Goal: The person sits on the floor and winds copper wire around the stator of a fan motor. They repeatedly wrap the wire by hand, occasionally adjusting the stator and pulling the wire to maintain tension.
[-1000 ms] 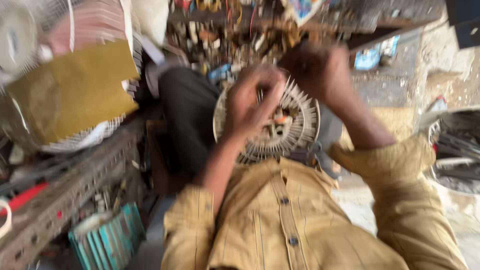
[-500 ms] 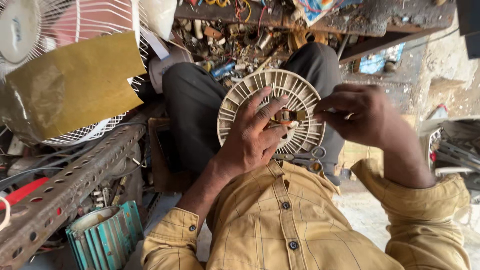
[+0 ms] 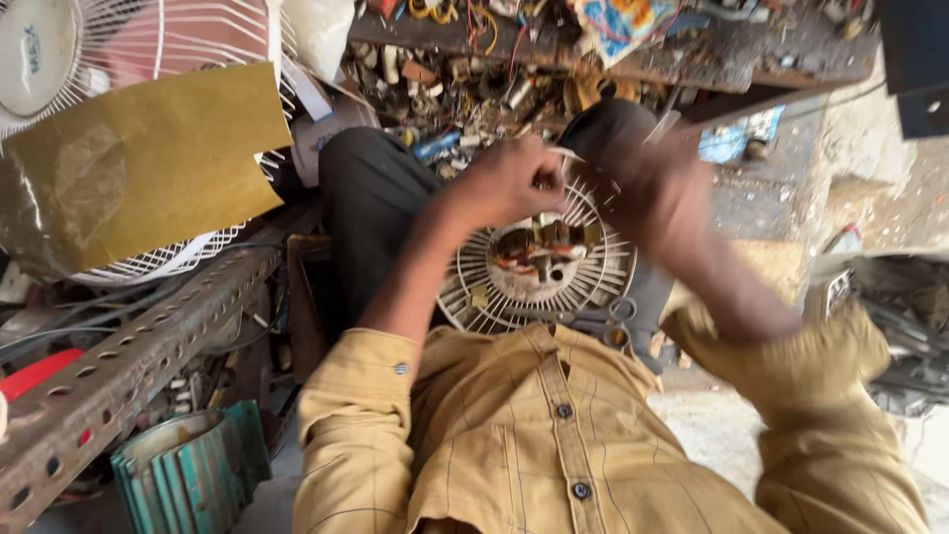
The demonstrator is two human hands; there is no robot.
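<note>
- Left hand (image 3: 509, 183) is sitting higher than half a second ago: then it was spread flat on the round white fan grille (image 3: 539, 262), now it is curling into a loose fist at the grille's upper left rim; what it is pinching, if anything, I cannot tell.
- Grille is resting on the lap, centre frame, and with the palm lifted the motor core (image 3: 539, 247) with copper windings is now showing.
- Right hand (image 3: 657, 193) is blurring mid-swing above the grille's right rim; earlier it was sharp and fingering the hub. Grip unreadable.
- Judgement: work is shifting from steadying the hub to pulling something off it.
- Left of frame: another wire fan guard (image 3: 148, 40) behind yellow card (image 3: 148, 163), perforated metal bar (image 3: 129, 366), teal finned housing (image 3: 188, 475).
- Top: cluttered bench (image 3: 593, 49) with wires and parts.
- Right: dusty concrete floor (image 3: 860, 138).
</note>
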